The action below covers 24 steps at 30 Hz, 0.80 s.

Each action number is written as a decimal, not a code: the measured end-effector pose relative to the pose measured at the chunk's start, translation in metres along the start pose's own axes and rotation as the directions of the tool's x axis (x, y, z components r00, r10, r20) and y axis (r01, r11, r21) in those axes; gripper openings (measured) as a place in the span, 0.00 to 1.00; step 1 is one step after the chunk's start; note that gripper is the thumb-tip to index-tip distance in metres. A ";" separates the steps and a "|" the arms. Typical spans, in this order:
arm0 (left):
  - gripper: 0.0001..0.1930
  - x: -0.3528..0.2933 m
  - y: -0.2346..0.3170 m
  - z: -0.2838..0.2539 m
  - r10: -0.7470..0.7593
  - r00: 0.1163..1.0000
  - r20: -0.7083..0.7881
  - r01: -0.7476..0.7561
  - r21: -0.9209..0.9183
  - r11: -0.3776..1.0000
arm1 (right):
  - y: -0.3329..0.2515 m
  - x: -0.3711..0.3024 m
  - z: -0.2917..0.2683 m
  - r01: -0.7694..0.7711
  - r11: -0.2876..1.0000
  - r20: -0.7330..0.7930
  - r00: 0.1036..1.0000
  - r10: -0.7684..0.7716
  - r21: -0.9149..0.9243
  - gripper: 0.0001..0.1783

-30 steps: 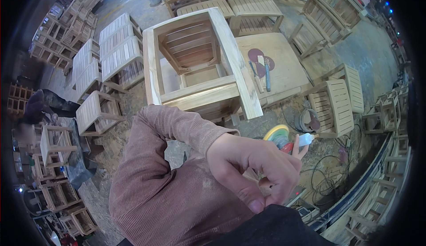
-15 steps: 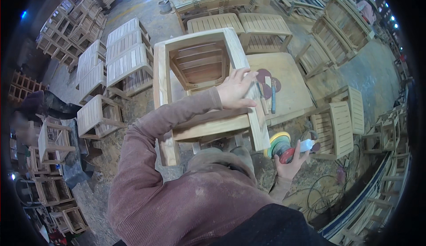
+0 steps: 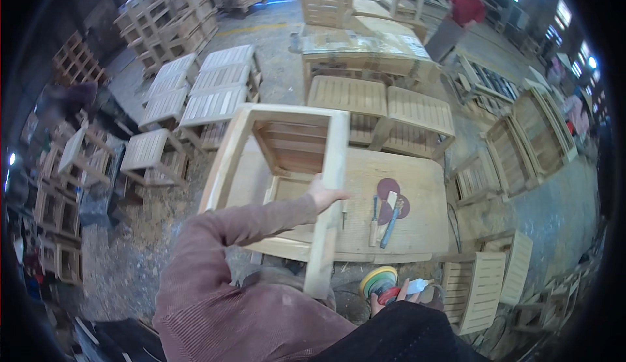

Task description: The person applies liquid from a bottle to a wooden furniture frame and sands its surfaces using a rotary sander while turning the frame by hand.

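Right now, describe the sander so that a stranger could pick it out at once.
Start at the wooden worktable in the middle. Just below its near edge in this view, right of centre, the right hand holds the sander. Its yellow disc, green band and red body set it apart from the plain slatted wooden stools nearby.

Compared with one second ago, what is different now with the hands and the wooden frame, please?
The left hand, raised near the body a second ago, has reached forward and now holds the right-hand bar of the wooden frame. The frame has shifted left, away from the sanding discs. Nothing was visibly let go. The right hand kept its sander; the discs stayed on the board.
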State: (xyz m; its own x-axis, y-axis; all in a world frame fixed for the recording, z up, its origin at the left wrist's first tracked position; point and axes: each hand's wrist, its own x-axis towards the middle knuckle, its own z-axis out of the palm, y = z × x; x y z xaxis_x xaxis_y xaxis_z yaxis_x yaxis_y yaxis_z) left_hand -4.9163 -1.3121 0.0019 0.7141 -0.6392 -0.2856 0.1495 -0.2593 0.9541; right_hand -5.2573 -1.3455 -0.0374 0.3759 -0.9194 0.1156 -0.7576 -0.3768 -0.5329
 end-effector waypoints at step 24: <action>0.29 -0.044 -0.080 -0.277 -0.209 0.950 0.233 0.307 -0.560 0.770 | -0.063 0.030 -0.021 0.044 0.998 -0.298 0.953 -0.052 -0.035 0.55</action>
State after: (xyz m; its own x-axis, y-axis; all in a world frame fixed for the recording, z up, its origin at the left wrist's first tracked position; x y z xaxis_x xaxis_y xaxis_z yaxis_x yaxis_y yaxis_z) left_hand -4.7705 -1.0630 -0.0376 0.4877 -0.7213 -0.4918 0.7169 0.0095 0.6971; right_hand -5.2095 -1.3514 0.0170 0.2387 -0.8901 0.3882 -0.7589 -0.4204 -0.4973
